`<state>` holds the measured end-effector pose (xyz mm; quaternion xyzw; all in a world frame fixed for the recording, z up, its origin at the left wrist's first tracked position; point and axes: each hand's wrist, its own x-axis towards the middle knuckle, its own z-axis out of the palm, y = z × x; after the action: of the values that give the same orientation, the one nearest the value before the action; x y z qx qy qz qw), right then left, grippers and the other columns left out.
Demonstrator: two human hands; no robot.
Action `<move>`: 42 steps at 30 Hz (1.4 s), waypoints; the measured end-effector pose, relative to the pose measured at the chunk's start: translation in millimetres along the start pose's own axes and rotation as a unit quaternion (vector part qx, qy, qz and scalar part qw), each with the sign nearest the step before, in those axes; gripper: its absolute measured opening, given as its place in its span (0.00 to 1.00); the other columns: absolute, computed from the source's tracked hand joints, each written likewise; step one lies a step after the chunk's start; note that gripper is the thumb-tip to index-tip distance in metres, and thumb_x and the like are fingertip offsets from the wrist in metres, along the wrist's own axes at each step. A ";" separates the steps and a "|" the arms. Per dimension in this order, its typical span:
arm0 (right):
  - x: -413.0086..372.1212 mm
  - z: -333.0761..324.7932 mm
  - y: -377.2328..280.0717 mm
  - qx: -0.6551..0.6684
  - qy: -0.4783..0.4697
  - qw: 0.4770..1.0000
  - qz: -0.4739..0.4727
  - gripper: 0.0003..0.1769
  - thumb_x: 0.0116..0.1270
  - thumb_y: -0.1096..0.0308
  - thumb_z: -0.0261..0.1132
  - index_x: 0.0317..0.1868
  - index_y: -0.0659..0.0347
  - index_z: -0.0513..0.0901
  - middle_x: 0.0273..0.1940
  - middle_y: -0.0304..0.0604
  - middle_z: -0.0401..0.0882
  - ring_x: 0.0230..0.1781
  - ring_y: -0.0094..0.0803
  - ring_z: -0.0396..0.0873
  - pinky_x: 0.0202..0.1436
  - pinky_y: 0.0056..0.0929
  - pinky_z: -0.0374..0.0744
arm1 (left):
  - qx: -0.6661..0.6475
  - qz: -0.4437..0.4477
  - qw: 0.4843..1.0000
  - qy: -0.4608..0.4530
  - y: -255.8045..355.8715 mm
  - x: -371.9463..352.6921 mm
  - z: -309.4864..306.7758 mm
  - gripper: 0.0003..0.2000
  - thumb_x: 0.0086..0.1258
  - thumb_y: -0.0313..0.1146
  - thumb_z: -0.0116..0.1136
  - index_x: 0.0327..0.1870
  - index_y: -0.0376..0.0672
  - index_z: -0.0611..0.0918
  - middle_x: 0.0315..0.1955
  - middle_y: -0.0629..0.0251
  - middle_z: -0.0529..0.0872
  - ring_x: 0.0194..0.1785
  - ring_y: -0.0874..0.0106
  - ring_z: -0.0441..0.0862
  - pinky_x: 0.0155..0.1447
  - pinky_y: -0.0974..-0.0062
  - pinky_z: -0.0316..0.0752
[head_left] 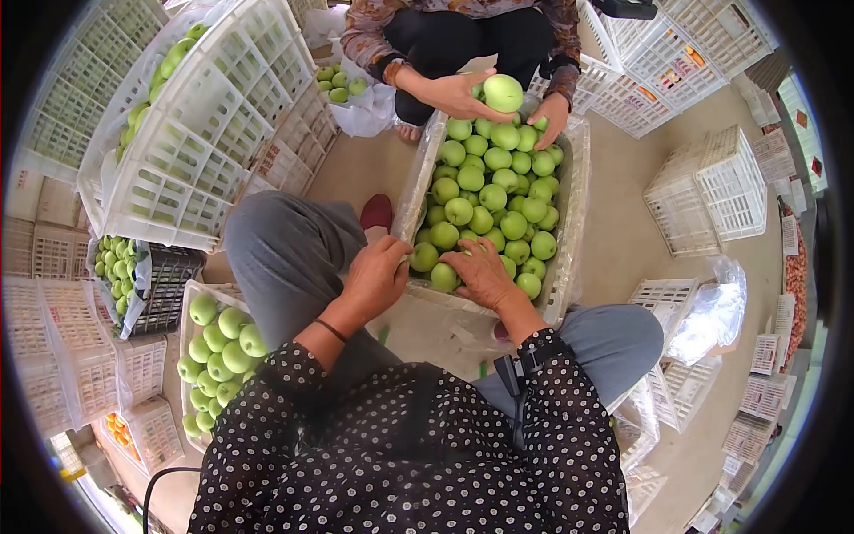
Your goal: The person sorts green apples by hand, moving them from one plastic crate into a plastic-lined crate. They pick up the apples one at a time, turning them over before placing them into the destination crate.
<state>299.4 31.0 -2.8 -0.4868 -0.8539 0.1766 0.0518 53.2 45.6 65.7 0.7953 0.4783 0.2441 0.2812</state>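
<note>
A large crate lined with clear plastic (pixel 576 214) is full of round green apples (pixel 494 196) and stands in front of me. My left hand (pixel 378 271) is at its near left rim with curled fingers; what they hold, if anything, is hidden. Inside the near end, my right hand (pixel 483 274) reaches over the apples, its thumb and fingers bent around one green apple (pixel 444 277). Across the crate, another person's hand (pixel 458 95) holds up a large pale green apple (pixel 503 93). That person's other hand (pixel 550 119) touches apples at the far end.
A tall white crate (pixel 200 133) with green fruit stands at left. Below it are a dark crate (pixel 160 298) and another crate of green apples (pixel 222 351) by my left knee. White crates (pixel 707 191) and clear plastic wrap (pixel 709 320) are at right.
</note>
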 end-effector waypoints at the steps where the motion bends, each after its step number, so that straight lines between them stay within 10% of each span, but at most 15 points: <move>1: -0.2 0.0 0.1 0.004 -0.004 1.000 -0.003 0.40 0.46 0.65 0.79 0.61 0.44 0.73 0.58 0.34 0.82 0.69 0.43 0.69 0.76 0.49 0.57 | 0.033 0.022 0.999 -0.001 -0.7 -0.6 1.4 0.11 0.62 0.23 0.59 0.47 0.39 0.81 0.43 0.57 0.81 0.50 0.54 0.79 0.53 0.61 0.75; 11: 2.4 -18.9 -1.7 -0.028 -0.035 0.998 -0.036 0.34 0.49 0.64 0.78 0.60 0.48 0.79 0.55 0.35 0.81 0.68 0.41 0.69 0.75 0.46 0.61 | 0.037 -0.001 0.999 -0.022 -3.0 9.0 0.7 0.13 0.61 0.23 0.60 0.47 0.39 0.81 0.45 0.56 0.81 0.53 0.54 0.78 0.57 0.59 0.74; 25: 71.6 36.4 -31.3 -0.127 0.024 0.991 0.025 0.20 0.51 0.57 0.74 0.39 0.58 0.77 0.24 0.41 0.84 0.29 0.41 0.86 0.28 0.38 0.77 | 0.077 0.020 0.997 -0.022 -1.4 8.9 15.4 0.10 0.61 0.24 0.60 0.44 0.40 0.81 0.40 0.55 0.79 0.47 0.52 0.78 0.51 0.57 0.75; 38: 40.2 -19.3 19.2 0.167 0.023 0.975 0.143 0.32 0.48 0.49 0.75 0.56 0.44 0.81 0.37 0.49 0.87 0.37 0.52 0.85 0.40 0.46 0.82 | -0.080 -0.123 0.988 -0.050 21.6 52.6 65.4 0.21 0.63 0.24 0.56 0.58 0.34 0.71 0.47 0.41 0.75 0.52 0.42 0.76 0.55 0.50 0.74; 42: 30.9 -17.9 44.3 0.369 0.070 0.907 0.189 0.34 0.54 0.52 0.76 0.59 0.57 0.81 0.37 0.47 0.87 0.37 0.37 0.85 0.42 0.34 0.82 | -0.103 -0.110 0.989 0.005 15.2 64.8 79.1 0.25 0.63 0.24 0.57 0.62 0.34 0.67 0.52 0.40 0.71 0.54 0.41 0.75 0.58 0.51 0.73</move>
<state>324.0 82.3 -4.3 -0.5964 -0.6140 0.4509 0.2528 142.1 81.0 26.6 0.7034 0.5367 0.2633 0.3844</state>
